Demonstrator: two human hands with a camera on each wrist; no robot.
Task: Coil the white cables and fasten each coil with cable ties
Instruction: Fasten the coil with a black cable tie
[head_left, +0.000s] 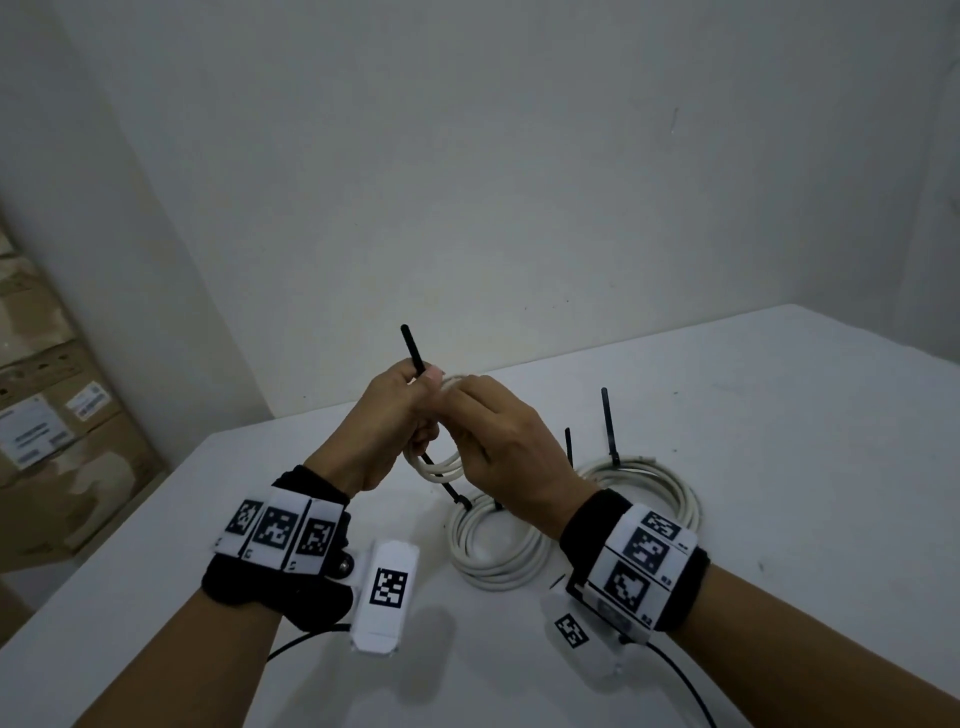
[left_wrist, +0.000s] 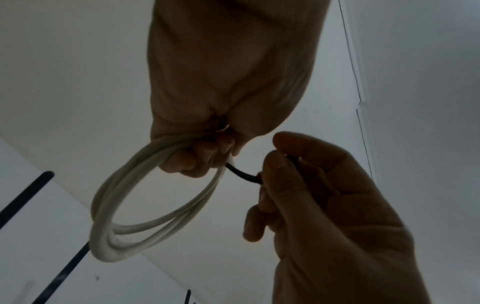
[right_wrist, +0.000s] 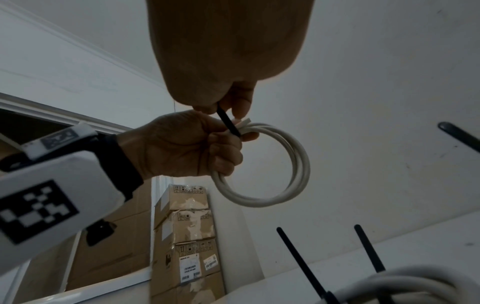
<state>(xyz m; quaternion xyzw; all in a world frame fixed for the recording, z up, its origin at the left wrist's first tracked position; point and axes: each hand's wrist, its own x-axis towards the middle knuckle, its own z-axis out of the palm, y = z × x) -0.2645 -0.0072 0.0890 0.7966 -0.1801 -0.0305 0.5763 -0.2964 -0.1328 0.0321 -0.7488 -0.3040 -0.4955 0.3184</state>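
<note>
Above the table, my left hand (head_left: 387, 415) grips a small coil of white cable (head_left: 441, 470) at its top, fingers curled round the strands. A black cable tie (head_left: 412, 348) sticks up past the left thumb. My right hand (head_left: 498, 441) is pressed against the left and pinches this tie beside the coil. In the left wrist view the coil (left_wrist: 109, 226) hangs from the left hand (left_wrist: 221, 82), and the tie (left_wrist: 240, 172) runs from it into the right hand's fingertips (left_wrist: 272, 164). The right wrist view shows the tie (right_wrist: 228, 123) crossing the coil (right_wrist: 298, 164).
Two larger white coils (head_left: 493, 551) (head_left: 660, 488) lie on the white table (head_left: 779, 415) under and right of my hands, with black tie tails (head_left: 605, 421) standing up from them. Stacked cardboard boxes (head_left: 47, 415) stand on the left, beyond the table's edge.
</note>
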